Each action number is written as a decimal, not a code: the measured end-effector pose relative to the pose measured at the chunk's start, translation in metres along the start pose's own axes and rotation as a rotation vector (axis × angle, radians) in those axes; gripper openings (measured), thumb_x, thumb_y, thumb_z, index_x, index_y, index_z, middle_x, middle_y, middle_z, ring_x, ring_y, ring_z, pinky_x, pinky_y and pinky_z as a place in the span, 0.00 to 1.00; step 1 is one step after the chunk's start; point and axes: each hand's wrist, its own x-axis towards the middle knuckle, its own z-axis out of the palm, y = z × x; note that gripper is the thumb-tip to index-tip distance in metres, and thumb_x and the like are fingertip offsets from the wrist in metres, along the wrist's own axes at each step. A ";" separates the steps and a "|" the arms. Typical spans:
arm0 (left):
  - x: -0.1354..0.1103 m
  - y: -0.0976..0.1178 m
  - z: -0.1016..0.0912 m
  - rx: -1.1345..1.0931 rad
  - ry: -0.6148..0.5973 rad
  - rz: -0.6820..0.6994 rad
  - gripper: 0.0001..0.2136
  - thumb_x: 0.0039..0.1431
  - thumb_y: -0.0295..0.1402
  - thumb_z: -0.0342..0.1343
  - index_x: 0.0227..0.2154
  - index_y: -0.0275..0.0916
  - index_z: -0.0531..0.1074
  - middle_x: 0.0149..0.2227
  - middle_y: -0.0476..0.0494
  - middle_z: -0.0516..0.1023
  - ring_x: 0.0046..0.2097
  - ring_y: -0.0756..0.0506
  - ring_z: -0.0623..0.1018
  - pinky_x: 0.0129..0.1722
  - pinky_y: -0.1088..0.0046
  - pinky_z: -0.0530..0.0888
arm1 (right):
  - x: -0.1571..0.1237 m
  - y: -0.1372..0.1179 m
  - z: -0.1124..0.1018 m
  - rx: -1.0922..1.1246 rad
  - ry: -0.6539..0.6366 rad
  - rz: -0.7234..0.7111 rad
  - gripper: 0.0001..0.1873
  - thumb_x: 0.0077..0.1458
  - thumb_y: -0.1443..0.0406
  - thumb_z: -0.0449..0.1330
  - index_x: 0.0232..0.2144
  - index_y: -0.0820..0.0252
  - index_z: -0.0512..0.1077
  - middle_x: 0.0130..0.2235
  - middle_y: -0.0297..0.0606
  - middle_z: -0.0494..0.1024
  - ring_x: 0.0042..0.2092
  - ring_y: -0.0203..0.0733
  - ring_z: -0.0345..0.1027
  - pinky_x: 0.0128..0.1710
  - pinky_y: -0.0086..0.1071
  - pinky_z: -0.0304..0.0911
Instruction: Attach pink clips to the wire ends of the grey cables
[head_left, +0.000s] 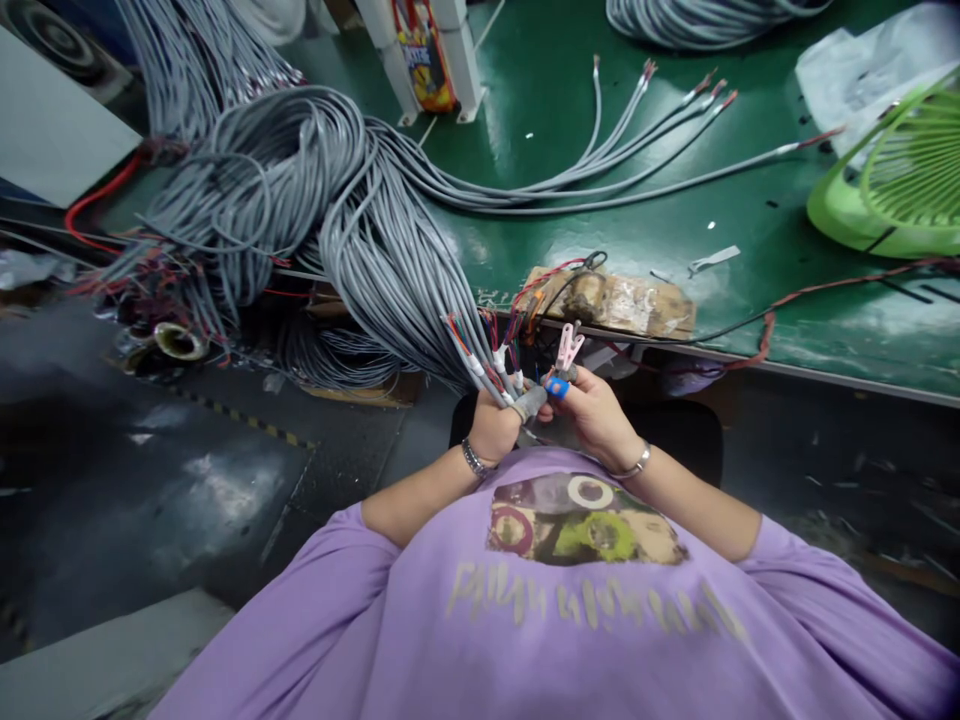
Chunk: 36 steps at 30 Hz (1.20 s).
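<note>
My left hand (pixel 497 425) is closed around several grey cable ends (pixel 491 378), whose outer jackets are stripped so that thin coloured wires fan out. Its thumb wears a grey cover. Close against it, my right hand (pixel 596 415) is closed in a pinch, with blue tape (pixel 556 387) around one finger. What lies between its fingertips is too small to make out. A pink clothes peg (pixel 570 345) stands just beyond the right fingertips; whether they touch it I cannot tell. From the left hand the cables run up into a large grey bundle (pixel 397 240) hanging over the table edge.
On the green table (pixel 525 140), more stripped cables (pixel 622 190) stretch right toward a green fan (pixel 892 180). A worn wooden block (pixel 622 300) sits at the front edge. A snack bag (pixel 427 60) stands at the back; a plastic bag (pixel 862 70) lies near the fan.
</note>
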 end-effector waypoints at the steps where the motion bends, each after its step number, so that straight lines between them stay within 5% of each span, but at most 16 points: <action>1: 0.000 -0.001 0.000 -0.012 0.006 -0.004 0.14 0.46 0.42 0.67 0.26 0.36 0.73 0.22 0.49 0.77 0.24 0.48 0.79 0.28 0.73 0.78 | 0.000 0.000 0.001 0.003 0.012 -0.001 0.15 0.43 0.60 0.71 0.29 0.60 0.70 0.21 0.28 0.69 0.22 0.32 0.62 0.25 0.29 0.61; 9: 0.000 0.000 -0.002 -0.085 -0.003 -0.021 0.14 0.45 0.42 0.68 0.27 0.36 0.74 0.22 0.49 0.78 0.23 0.49 0.78 0.28 0.72 0.78 | 0.002 0.001 -0.001 0.138 -0.015 0.103 0.14 0.42 0.61 0.71 0.28 0.59 0.71 0.18 0.24 0.62 0.23 0.33 0.64 0.26 0.29 0.62; 14: 0.000 0.006 -0.008 -0.047 -0.148 -0.056 0.13 0.45 0.40 0.69 0.25 0.35 0.74 0.21 0.48 0.78 0.22 0.50 0.77 0.26 0.74 0.76 | 0.002 0.004 -0.006 0.138 -0.111 0.197 0.16 0.43 0.60 0.71 0.29 0.59 0.69 0.23 0.29 0.72 0.23 0.33 0.65 0.24 0.29 0.61; 18: 0.000 0.006 -0.009 -0.002 -0.192 -0.052 0.13 0.46 0.39 0.69 0.23 0.35 0.74 0.21 0.47 0.78 0.22 0.50 0.77 0.25 0.76 0.75 | 0.000 0.003 -0.007 0.045 -0.105 0.141 0.15 0.43 0.59 0.71 0.29 0.61 0.71 0.21 0.31 0.72 0.23 0.35 0.64 0.24 0.30 0.60; 23: -0.001 0.003 -0.004 -0.034 -0.066 -0.034 0.13 0.45 0.39 0.69 0.25 0.36 0.74 0.21 0.49 0.78 0.22 0.50 0.77 0.26 0.75 0.76 | -0.002 0.001 -0.009 -0.070 0.059 0.013 0.15 0.41 0.59 0.72 0.23 0.60 0.71 0.18 0.26 0.65 0.21 0.29 0.55 0.21 0.27 0.52; 28: 0.000 0.000 -0.002 0.037 -0.022 -0.001 0.14 0.45 0.41 0.68 0.24 0.36 0.74 0.21 0.49 0.77 0.24 0.48 0.78 0.28 0.73 0.77 | -0.004 -0.003 -0.006 -0.175 0.034 -0.082 0.16 0.41 0.57 0.71 0.25 0.59 0.70 0.21 0.28 0.69 0.23 0.31 0.59 0.24 0.29 0.57; 36: -0.002 0.005 -0.002 0.126 -0.076 0.000 0.14 0.43 0.41 0.69 0.23 0.36 0.73 0.21 0.49 0.77 0.24 0.47 0.78 0.27 0.73 0.77 | 0.002 -0.002 -0.006 -0.291 0.067 -0.056 0.17 0.42 0.56 0.70 0.25 0.59 0.69 0.21 0.27 0.67 0.22 0.31 0.56 0.23 0.29 0.55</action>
